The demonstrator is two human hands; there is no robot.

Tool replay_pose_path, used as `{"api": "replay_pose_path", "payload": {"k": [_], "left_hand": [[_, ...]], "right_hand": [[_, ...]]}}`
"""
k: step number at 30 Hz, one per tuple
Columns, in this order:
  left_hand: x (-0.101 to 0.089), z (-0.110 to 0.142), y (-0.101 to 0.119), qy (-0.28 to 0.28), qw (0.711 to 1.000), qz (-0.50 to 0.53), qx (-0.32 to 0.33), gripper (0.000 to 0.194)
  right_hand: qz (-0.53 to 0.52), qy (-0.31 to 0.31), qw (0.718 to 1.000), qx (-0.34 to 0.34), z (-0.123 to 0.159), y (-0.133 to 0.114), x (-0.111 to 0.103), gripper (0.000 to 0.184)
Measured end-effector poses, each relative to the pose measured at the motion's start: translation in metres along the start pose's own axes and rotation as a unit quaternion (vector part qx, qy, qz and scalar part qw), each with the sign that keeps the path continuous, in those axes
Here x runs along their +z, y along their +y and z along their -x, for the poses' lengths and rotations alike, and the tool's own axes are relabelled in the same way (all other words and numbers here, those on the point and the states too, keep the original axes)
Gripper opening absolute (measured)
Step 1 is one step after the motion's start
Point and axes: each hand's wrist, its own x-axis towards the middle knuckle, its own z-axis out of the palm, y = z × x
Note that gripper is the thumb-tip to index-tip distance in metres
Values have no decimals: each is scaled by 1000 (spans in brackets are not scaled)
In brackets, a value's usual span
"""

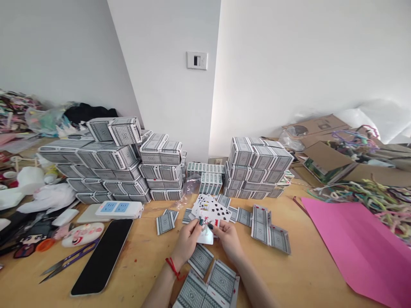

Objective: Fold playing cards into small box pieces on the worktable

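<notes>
Both hands hold playing cards (204, 236) over the middle of the table, a joker face up at the front. My left hand (189, 237) pinches the left edge, with a red cord at the wrist. On the right edge, my right hand (228, 238) closes with its thumb on the face. Just behind lie fanned face-up cards (221, 210), a king among them; whether they are touching the held cards I cannot tell. Face-down cards (201, 260) lie below the hands, near a joined card panel (189, 291). Another folded card panel (269, 231) rests to the right.
Stacked card-covered blocks (112, 158) rise at the left and another card stack (257, 167) at the right. A black phone (102, 256), scissors (69, 259) and a white power strip (120, 209) lie left. Pink paper (356, 252) and a cardboard box (334, 162) are right.
</notes>
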Motion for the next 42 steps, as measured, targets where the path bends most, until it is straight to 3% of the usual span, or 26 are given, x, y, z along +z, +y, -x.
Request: {"api": "replay_pose_path", "payload": {"k": [3,10,19,27,34,38,42], "left_hand": [[-1,-1,-2,-50,998,-23,13,25],[-6,-3,-9,-65,997,47,-23,30],[-8,-2,-4,-82,991,107,-25,21],[-10,-1,-14,-10,998,-65,19,27],[-12,7,-5,34,957,-250,140,23],[-10,7,-3,53,934,-286,209,20],[-6,6,-3,64,918,-301,251,17]], "right_hand": [[9,-7,1000,5,0,1,0,40],[-4,-22,1000,12,-1,4,-1,36],[15,-37,999,27,1,-2,-2,28],[4,-50,999,13,0,-2,-3,34],[57,-75,995,-21,0,-7,-2,36],[126,-44,989,-65,1,-7,-2,36],[233,46,966,-99,3,0,-1,34]]}}
